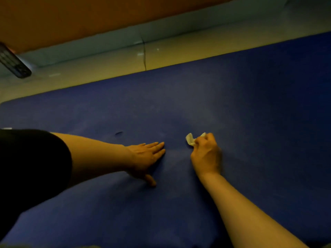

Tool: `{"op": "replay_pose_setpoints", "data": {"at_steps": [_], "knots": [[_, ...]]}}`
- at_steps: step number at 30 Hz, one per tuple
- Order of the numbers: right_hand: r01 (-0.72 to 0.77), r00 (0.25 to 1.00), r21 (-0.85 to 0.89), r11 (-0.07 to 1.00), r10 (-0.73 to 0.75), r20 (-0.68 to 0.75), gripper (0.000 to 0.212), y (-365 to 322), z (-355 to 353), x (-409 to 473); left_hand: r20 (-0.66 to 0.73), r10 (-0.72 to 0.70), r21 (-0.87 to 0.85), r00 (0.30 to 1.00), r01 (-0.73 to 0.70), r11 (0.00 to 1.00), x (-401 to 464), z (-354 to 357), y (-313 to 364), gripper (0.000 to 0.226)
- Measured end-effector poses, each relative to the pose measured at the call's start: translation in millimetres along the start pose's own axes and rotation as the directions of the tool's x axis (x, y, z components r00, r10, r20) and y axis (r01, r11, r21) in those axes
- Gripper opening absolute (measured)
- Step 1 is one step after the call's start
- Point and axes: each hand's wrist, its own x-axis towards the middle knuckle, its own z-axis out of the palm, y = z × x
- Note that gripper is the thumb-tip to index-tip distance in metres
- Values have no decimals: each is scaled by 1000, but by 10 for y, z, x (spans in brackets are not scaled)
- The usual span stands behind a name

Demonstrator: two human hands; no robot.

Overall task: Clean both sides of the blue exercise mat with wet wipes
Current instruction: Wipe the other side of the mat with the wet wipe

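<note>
The blue exercise mat lies flat on the floor and fills most of the view. My left hand presses flat on it with straight fingers and the thumb spread toward me. Just to its right, my right hand grips a crumpled white wet wipe against the mat. The wipe sticks out past the knuckles on the far left side of the fist. A small dark mark sits on the mat beyond my left hand.
Pale glossy floor tiles run along the mat's far edge, below a brown wall. A dark ribbed object lies on the floor at the far left. My black sleeve covers the lower left.
</note>
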Motion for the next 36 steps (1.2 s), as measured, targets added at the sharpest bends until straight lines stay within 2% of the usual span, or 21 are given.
{"op": "replay_pose_setpoints", "data": {"at_steps": [2, 4, 7, 9, 13, 14, 16, 19, 21, 24, 27, 29, 32, 34, 36], "knots": [[50, 998, 12, 999, -50, -43, 24, -86, 103, -95, 4, -26, -40, 1000, 26, 999, 48, -66, -99, 116], [161, 986, 54, 986, -162, 34, 30, -212, 257, -235, -30, -54, -56, 998, 53, 997, 145, -161, -145, 118], [276, 947, 76, 958, -284, 148, 24, -235, 341, -171, -56, -85, -77, 995, 80, 994, 281, -242, -197, 122], [174, 976, 72, 982, -182, 120, 22, -143, 232, 39, -64, -100, -115, 993, 92, 989, 352, -204, -220, 124], [-72, 996, 1, 997, 72, -52, 12, 57, 88, 358, -93, -87, -128, 992, 74, 989, 477, -35, -212, 126], [-52, 995, -4, 999, 52, -80, 15, 14, 144, 353, -107, -88, -126, 990, 74, 989, 513, 8, -220, 127], [106, 992, 29, 994, -104, -73, 21, -151, 296, 204, -135, -90, -129, 987, 73, 989, 546, 76, -216, 127], [330, 938, 55, 943, -333, 93, 13, -300, 517, 5, -182, -87, -158, 979, 58, 986, 559, 162, -242, 126], [318, 938, 61, 946, -324, 122, 13, -244, 500, 149, -212, -83, -155, 974, 51, 987, 552, 195, -266, 126], [191, 981, -25, 981, -191, -12, 15, -67, 361, 491, -243, -87, -102, 966, 64, 993, 543, 212, -302, 126], [1, 990, 14, 1000, 1, -138, 19, -106, 375, 565, -256, -87, -107, 963, 62, 992, 547, 219, -320, 128], [97, 989, 38, 995, -92, -116, 22, -331, 472, 355, -269, -85, -125, 959, 52, 991, 552, 224, -316, 129], [326, 940, 55, 944, -330, 92, 15, -467, 655, 144, -303, -85, -190, 949, 27, 981, 556, 192, -358, 136], [310, 944, 57, 949, -314, 101, 25, -353, 616, 376, -321, -97, -250, 942, 15, 968, 572, 100, -435, 138], [222, 974, 8, 975, -222, 35, 27, -238, 448, 677, -353, -137, -295, 926, 29, 955, 599, -52, -570, 136]]}}
